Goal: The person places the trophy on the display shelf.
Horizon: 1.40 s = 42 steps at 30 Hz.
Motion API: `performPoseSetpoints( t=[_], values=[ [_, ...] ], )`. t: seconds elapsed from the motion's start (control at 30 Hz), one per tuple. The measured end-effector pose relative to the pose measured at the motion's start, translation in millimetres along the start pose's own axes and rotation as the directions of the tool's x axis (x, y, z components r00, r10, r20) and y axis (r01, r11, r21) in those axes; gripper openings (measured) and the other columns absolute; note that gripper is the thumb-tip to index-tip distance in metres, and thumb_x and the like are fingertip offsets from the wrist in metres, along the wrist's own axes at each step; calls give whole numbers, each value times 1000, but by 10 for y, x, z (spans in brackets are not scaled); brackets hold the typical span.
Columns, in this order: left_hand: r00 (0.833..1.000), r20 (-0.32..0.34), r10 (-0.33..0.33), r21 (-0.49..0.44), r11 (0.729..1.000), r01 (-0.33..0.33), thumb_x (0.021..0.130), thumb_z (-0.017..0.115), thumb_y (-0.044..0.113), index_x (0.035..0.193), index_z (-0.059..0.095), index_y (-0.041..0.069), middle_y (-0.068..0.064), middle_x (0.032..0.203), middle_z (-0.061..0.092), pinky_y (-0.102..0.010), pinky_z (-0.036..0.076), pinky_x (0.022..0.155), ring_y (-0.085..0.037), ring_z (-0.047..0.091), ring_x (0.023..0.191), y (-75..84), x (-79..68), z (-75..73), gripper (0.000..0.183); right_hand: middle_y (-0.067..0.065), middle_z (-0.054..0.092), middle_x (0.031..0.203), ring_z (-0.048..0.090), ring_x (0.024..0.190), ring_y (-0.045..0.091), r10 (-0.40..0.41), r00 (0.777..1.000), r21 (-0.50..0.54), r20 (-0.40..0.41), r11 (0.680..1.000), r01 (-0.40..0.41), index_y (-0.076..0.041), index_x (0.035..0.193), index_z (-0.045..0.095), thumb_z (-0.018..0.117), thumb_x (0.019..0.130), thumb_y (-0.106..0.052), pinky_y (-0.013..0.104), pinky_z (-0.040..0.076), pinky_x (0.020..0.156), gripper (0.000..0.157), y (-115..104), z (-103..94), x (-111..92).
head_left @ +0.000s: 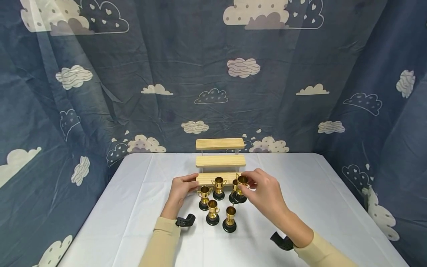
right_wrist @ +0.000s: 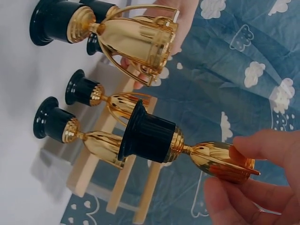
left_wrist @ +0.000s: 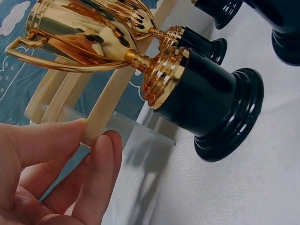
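Observation:
A three-tier stand with pale wooden boards (head_left: 220, 161) rises at the back of the table. My left hand (head_left: 179, 193) pinches the left end of its lowest board (left_wrist: 105, 105) between thumb and fingers. My right hand (head_left: 268, 193) holds a small gold trophy cup (right_wrist: 211, 159) by its bowl. That cup's black base (right_wrist: 152, 136) hangs above the table, in front of the stand's right end. Several matching trophies stand upright before the stand, among them a front one (head_left: 230, 218), a left one (head_left: 204, 200) and one by the lowest board (head_left: 218, 187).
A white cloth (head_left: 143, 207) covers the table. Dark blue curtains (head_left: 186, 59) printed with clouds hang behind and at both sides. Black straps (head_left: 185, 220) sit near both wrists. One more trophy (head_left: 232, 197) stands partly hidden behind the held one.

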<state>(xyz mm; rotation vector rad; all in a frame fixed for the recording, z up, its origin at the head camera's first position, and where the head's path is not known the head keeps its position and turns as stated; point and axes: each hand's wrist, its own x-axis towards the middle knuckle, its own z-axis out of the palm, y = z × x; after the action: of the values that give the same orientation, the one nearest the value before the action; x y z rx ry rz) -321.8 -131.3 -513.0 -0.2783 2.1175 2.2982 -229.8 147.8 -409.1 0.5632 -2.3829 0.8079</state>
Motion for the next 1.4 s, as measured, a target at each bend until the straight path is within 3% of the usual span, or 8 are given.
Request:
performPoseSetpoints(
  t=[0.6, 1.2, 1.4],
  values=[
    [1000, 4, 0, 1, 1000, 0, 82, 77, -5, 119, 74, 3, -18, 115, 71, -38, 61, 84, -17, 72, 83, -25, 16, -5, 37, -5, 62, 85, 63, 74, 12, -4, 1000, 9, 24, 1000, 3, -10, 105, 76, 86, 78, -10, 25, 60, 66, 29, -120, -26, 111],
    [1000, 2, -7, -13, 1000, 7, 82, 78, -5, 118, 75, 4, -17, 114, 71, -31, 62, 78, -17, 72, 84, -7, 33, -3, 37, -2, 64, 85, 62, 73, 9, -17, 1000, 22, 17, 1000, 17, -9, 104, 77, 85, 78, -10, 21, 58, 63, 28, -172, 29, 271],
    [1000, 5, -6, -11, 1000, 6, 82, 78, -5, 118, 75, 4, -17, 113, 72, -34, 62, 80, -18, 72, 86, -21, 42, -6, 37, 0, 65, 87, 62, 74, 10, -5, 1000, 17, 14, 1000, 4, -4, 110, 76, 86, 78, -10, 21, 58, 64, 34, -201, 36, 327]
  ],
)
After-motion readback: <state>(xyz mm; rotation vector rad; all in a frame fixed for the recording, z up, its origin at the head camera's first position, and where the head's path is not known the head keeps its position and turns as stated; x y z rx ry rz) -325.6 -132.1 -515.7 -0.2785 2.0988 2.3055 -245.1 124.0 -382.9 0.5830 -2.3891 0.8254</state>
